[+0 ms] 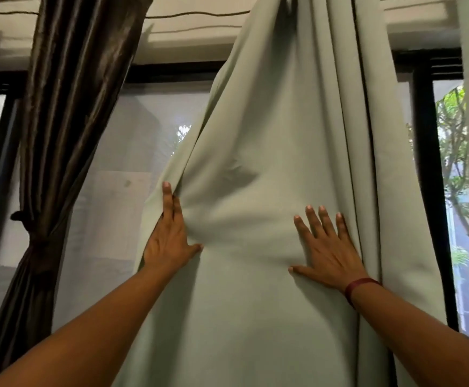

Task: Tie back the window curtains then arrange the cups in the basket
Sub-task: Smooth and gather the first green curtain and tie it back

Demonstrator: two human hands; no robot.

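Sage-green curtain cloth lies under both hands, which are well apart. The left hand lies flat along the free edge, fingers straight and thumb spread. The right hand lies splayed on the folds right of centre. Neither hand grips anything. The curtain hangs loose and untied down the middle of the frame. To gather it well, sweep the free edge toward the right hand, stack the pleats evenly, then clasp the bundle at about the height of the tie cinching the brown curtain at left. No cups or basket are in view.
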